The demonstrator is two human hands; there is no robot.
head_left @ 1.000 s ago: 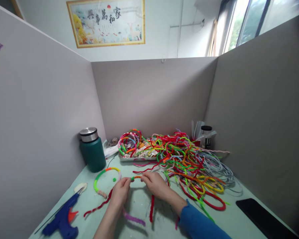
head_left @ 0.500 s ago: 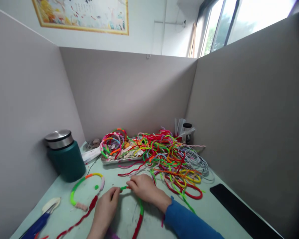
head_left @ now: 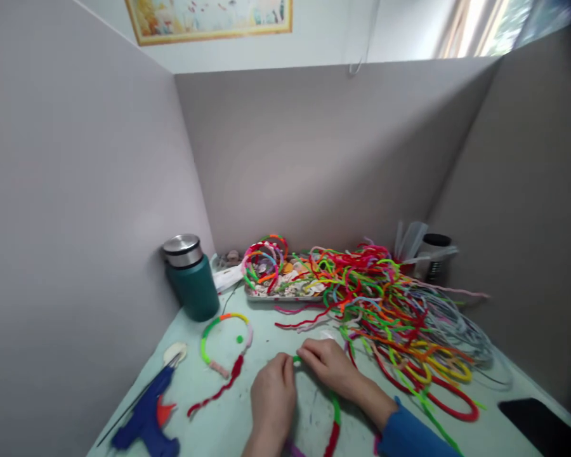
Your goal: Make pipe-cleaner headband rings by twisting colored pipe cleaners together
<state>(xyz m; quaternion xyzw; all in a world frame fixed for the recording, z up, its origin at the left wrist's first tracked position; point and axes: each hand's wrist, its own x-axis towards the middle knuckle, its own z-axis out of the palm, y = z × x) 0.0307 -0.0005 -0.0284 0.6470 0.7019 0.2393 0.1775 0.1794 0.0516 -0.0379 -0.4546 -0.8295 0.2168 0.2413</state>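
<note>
My left hand (head_left: 273, 397) is closed in a pinch, and a short stretch of green pipe cleaner (head_left: 297, 359) shows at its fingertips. Close beside it, my right hand (head_left: 332, 368) pinches the same fuzzy strand from the other side. Below my right hand hangs a curved length wound in green and red (head_left: 335, 419); the hands hide part of how it joins the strand. To the left lies a partly wrapped multicoloured ring (head_left: 206, 339), with a loose red pipe cleaner tail (head_left: 219, 390) and a small green dot (head_left: 239, 339) beside it.
A blue glue gun (head_left: 147, 412) lies at front left with its nozzle by a whitish pad (head_left: 176, 353). Behind stand a teal flask (head_left: 194, 289) and a tray (head_left: 285, 298) bearing finished rings. Tangled pipe cleaners (head_left: 375, 292), grey wire coils (head_left: 457, 330) and a black slab (head_left: 542, 422) fill the right.
The camera view has turned left, so everything sits further right and more of the glue gun shows. My hands are closer together, with less green strand visible between them.
</note>
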